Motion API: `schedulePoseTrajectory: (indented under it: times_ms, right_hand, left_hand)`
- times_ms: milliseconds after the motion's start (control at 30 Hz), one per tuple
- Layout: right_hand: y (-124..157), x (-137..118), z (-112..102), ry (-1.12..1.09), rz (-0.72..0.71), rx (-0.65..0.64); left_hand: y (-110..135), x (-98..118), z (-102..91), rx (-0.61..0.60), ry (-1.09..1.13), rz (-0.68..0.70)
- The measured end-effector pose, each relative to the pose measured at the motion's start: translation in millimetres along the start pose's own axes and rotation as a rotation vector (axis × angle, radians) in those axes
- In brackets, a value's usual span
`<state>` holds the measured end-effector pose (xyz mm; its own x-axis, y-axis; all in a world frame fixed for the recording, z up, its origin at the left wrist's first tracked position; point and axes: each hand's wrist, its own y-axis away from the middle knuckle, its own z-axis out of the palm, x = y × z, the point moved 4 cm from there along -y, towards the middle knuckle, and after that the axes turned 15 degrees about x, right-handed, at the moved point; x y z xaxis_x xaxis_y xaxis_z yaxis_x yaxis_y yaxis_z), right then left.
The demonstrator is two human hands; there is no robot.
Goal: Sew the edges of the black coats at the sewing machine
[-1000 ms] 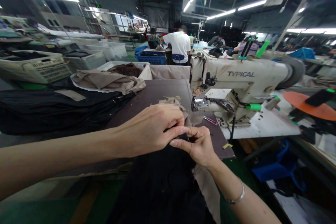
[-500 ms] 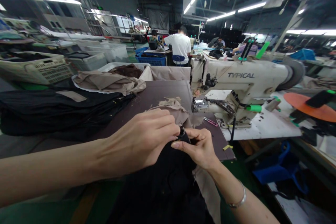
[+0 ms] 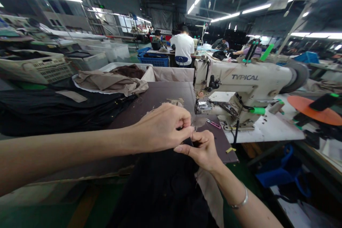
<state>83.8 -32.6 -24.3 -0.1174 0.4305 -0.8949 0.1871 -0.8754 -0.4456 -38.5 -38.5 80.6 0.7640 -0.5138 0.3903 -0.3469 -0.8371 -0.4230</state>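
My left hand [image 3: 161, 128] and my right hand [image 3: 202, 149] meet at the near edge of the dark brown table [image 3: 160, 94]. Both pinch the top edge of a black garment [image 3: 162, 188] that hangs down toward me, with a beige lining [image 3: 212, 194] showing along its right side. The fingers of both hands are closed tight on the cloth. A silver bangle [image 3: 240, 201] sits on my right wrist. A scrap of beige cloth [image 3: 175, 102] lies just beyond my left hand.
A white TYPICAL sewing machine [image 3: 248, 82] stands right of the hands, with pink thread snips [image 3: 213, 124] beside it. Black fabric [image 3: 53, 110] and beige garments [image 3: 109, 82] pile up at the left. Bins stand behind. A person in a white shirt [image 3: 183, 46] works far back.
My left hand has shifted slightly up and right, closing tighter over the garment's edge. My right hand stays in its pinch.
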Motion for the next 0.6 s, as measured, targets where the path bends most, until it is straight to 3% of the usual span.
schedulePoseTrajectory:
  times_ms: [167,233,333,467,600]
  right_hand:
    - [2,2,-3,-0.01,0.049,-0.02]
    - [2,2,-4,-0.012,0.051,-0.021]
    - [4,2,-3,-0.013,0.063,-0.027]
    - [4,0,-2,-0.009,0.048,-0.019]
    - [3,-2,-2,-0.046,0.02,0.001]
  left_hand:
    - [-1,-4,-8.3,-0.289,0.178,-0.02]
    - [5,-4,-17.9,-0.247,0.139,0.033]
    - [18,-2,-27.7,-0.09,0.01,0.104]
    - [30,0,-25.3,-0.033,-0.087,0.129]
    - [36,7,-24.7,0.107,-0.176,0.268]
